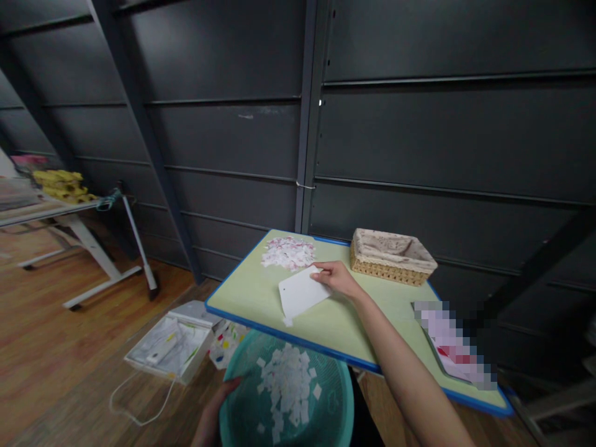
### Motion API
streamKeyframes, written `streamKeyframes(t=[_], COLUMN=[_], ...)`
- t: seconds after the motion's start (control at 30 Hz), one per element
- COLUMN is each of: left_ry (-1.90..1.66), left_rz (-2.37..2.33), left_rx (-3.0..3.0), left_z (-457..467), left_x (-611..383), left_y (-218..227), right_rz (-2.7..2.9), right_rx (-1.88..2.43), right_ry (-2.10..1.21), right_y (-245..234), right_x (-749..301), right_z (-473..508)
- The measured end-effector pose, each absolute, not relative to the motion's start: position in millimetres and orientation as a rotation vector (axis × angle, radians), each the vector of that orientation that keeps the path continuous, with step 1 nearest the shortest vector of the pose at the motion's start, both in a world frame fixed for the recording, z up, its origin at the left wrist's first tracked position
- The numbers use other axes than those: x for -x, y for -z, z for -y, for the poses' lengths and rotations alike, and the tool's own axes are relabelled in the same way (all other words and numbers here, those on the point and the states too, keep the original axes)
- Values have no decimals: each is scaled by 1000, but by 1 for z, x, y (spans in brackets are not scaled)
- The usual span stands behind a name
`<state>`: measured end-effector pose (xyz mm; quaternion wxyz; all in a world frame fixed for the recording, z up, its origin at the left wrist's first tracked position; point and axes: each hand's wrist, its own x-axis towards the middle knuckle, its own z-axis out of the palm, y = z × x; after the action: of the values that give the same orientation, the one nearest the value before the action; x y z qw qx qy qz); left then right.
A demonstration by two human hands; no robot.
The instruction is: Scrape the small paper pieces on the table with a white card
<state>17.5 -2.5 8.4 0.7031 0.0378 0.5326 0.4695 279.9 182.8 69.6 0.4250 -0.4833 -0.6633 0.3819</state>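
My right hand (336, 279) grips a white plastic scraper card (302, 294) that rests on the pale green table (363, 316), just below a heap of white and pink paper scraps (288, 252). One small scrap (288, 321) lies at the card's lower corner near the table's blue edge. My left hand (218, 400) holds the rim of a teal basin (326, 410) below that edge. The basin holds several white paper scraps (288, 388).
A wicker basket (392, 256) with a cloth lining stands at the table's far side. A blurred sheet (454, 344) lies at the right end. On the wooden floor lie a white tray (170, 344) with a cord and coloured sheets. Another table (56, 208) stands at the left.
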Motion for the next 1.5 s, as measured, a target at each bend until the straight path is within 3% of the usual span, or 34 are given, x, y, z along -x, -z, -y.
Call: streamKeyframes(t=[0.57, 0.77, 0.97, 1.5], left_ry=[-1051, -1062, -1101, -1054], left_rz=[-1164, -1209, -1228, -1191], left_rx=[-63, -120, -131, -140], left_z=[2, 1, 0, 0], left_x=[-16, -18, -22, -16], left_y=[-7, -9, -10, 1], right_rz=[1631, 1248, 1326, 1585], right_rx=[954, 1146, 1304, 1380], right_ry=[-1516, -927, -244, -41], right_y=[-70, -68, -64, -43], right_x=[-267, -278, -297, -281], right_z=[-169, -186, -197, -198])
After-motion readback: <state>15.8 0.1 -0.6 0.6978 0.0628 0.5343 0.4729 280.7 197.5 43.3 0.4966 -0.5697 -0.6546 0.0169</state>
